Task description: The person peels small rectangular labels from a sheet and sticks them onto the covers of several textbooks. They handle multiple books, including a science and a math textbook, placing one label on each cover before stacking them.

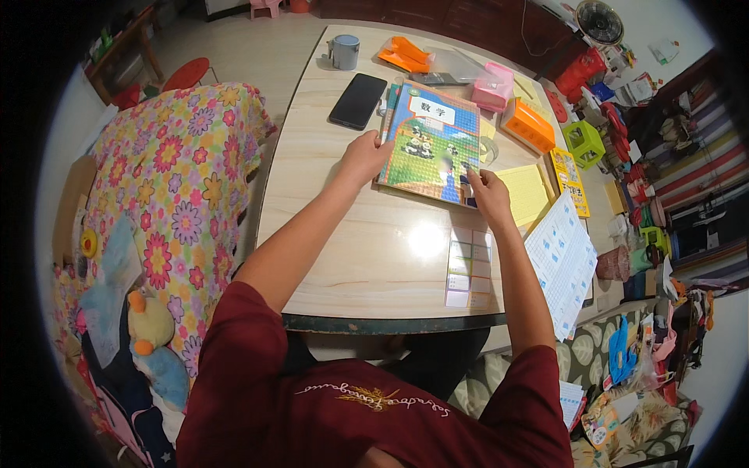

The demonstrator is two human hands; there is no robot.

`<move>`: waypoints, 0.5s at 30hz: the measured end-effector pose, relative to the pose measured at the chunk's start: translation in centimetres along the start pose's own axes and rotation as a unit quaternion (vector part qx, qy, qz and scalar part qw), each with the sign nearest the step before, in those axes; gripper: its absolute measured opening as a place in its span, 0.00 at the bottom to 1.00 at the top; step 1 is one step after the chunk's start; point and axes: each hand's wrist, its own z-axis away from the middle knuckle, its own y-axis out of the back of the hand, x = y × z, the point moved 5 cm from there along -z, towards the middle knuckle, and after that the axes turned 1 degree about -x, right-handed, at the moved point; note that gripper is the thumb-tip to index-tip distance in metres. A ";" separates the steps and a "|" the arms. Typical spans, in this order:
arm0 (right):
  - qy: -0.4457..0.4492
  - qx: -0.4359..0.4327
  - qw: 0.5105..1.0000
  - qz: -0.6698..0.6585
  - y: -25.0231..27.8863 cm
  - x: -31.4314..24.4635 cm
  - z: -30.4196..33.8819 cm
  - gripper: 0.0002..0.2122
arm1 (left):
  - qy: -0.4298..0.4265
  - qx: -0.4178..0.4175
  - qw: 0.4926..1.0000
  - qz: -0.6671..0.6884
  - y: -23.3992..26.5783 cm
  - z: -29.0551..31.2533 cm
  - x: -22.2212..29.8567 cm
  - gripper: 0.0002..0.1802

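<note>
A picture-covered textbook point(433, 144) with pandas on a green and blue cover lies tilted over the far middle of the table. My left hand point(365, 159) grips its left edge, with the thumb by the cover. At its lower right corner my right hand point(491, 199) pinches the edge. Part of another book or sheet peeks out behind its upper left side. A black phone point(357, 101) lies just beyond my left hand. Nearer to me, below the right hand, is a sheet of bordered name labels point(469, 269) flat on the table.
A grey mug point(344, 52) stands at the far left of the table point(335, 257). Along the right are an orange packet point(406, 54), a pink box point(493, 87), an orange box point(528, 126), a tape roll point(488, 150), yellow paper point(521, 193) and a printed worksheet point(560, 261). A flower-covered bed point(175, 179) is left.
</note>
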 end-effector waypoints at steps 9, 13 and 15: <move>-0.222 -0.140 0.917 -0.301 -1.2 0.3 -1.9 0.17 | 0.172 -0.085 0.933 0.304 -0.6 -1.7 1.5 0.16; -0.209 -0.134 0.928 -0.277 -1.8 0.2 -2.7 0.17 | 0.087 -0.135 0.932 0.324 -2.5 -1.6 3.5 0.16; -0.189 -0.140 0.934 -0.269 -1.6 -0.7 -2.0 0.17 | 0.057 -0.129 0.950 0.278 -2.5 -1.5 3.2 0.16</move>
